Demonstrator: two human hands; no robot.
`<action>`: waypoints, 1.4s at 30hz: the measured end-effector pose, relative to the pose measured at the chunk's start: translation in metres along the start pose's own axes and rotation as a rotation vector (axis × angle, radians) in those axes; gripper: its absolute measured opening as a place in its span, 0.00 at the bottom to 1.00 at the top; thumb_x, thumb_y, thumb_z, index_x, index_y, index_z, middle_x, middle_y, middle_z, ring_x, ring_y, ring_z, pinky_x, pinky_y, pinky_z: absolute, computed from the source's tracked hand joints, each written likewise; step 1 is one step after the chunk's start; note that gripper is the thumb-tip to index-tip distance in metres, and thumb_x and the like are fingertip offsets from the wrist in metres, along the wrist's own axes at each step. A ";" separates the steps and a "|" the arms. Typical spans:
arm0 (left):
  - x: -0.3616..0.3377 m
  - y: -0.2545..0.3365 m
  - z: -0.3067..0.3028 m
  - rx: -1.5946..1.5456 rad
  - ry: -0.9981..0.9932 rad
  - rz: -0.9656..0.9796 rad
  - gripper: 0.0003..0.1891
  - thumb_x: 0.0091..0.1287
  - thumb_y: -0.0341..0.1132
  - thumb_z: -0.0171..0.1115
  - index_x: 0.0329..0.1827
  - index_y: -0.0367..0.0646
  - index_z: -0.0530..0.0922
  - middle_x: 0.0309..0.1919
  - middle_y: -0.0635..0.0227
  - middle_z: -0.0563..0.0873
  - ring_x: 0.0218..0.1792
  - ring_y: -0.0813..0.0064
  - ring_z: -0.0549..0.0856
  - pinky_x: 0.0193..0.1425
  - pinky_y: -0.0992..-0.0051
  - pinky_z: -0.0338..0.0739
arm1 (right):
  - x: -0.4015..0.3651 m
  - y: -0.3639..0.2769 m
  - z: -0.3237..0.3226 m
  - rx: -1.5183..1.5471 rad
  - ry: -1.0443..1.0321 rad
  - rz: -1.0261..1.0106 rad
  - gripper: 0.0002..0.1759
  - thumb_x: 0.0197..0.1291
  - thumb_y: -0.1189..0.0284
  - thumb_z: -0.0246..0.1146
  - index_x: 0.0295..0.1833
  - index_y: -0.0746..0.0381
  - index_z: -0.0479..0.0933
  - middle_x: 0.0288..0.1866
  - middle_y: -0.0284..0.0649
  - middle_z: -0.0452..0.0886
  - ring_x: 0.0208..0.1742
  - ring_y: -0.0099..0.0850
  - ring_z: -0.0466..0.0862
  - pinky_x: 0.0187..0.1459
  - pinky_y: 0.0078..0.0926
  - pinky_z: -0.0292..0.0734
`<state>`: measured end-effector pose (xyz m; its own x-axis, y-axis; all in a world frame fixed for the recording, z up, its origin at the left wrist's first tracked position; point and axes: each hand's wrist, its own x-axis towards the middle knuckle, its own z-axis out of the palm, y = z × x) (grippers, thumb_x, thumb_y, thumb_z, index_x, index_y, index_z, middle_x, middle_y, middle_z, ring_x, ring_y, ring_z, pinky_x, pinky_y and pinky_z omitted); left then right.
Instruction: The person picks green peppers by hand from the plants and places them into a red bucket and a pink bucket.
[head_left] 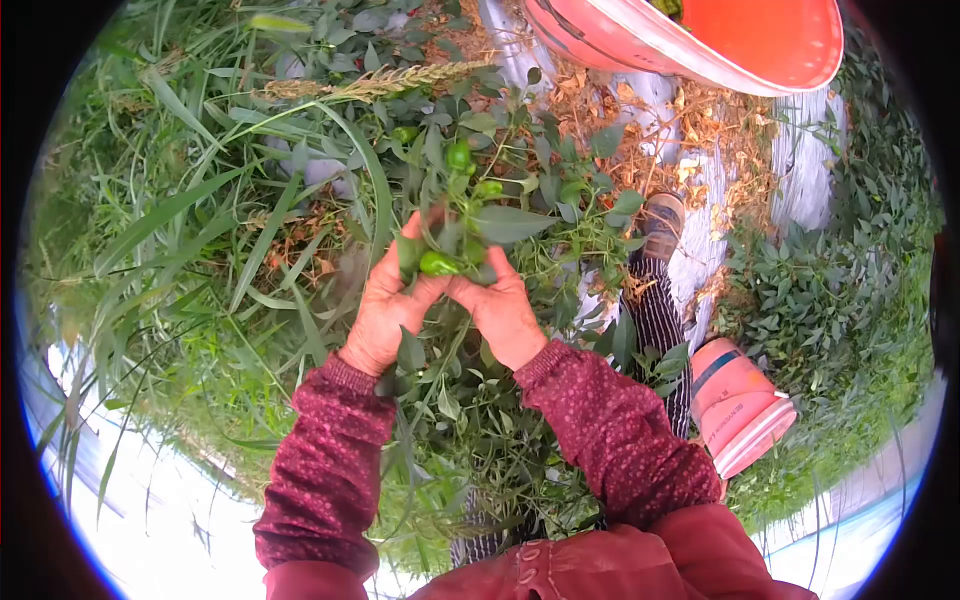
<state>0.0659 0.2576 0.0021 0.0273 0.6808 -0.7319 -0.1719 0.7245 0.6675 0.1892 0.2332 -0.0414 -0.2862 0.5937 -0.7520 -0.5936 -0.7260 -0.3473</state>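
Note:
A shiny green pepper (438,264) sits among leaves on a pepper plant, just beyond the tips of my thumbs. My left hand (385,305) is closed round its left side, fingers curled behind the foliage. From the other side my right hand (500,310) closes in, its thumb meeting the left one at the pepper. Leaves hide most fingertips. Farther up the same plant hang another green pepper (459,156) and a smaller pepper (489,188). A broad pepper leaf (512,224) spreads over the right fingers.
A large red bucket (690,45) stands at the top right with something green inside. Another reddish bucket (735,400) lies tilted by my striped trouser leg (660,320) and shoe (662,225). Tall grass (180,210) crowds the left. Dry leaves (690,120) cover pale plastic sheeting (800,170).

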 end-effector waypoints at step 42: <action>-0.123 0.016 0.008 0.776 0.298 -0.200 0.19 0.56 0.20 0.59 0.51 0.35 0.71 0.33 0.58 0.82 0.29 0.67 0.82 0.32 0.70 0.77 | -0.010 -0.013 0.016 -1.325 -0.432 -0.465 0.24 0.41 0.85 0.61 0.47 0.53 0.76 0.42 0.38 0.75 0.42 0.40 0.80 0.44 0.39 0.72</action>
<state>0.0680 0.1867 0.1041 -0.2936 0.5543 -0.7788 0.5343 0.7707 0.3471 0.1878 0.2423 -0.0205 -0.6059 0.7403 -0.2912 0.3468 -0.0836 -0.9342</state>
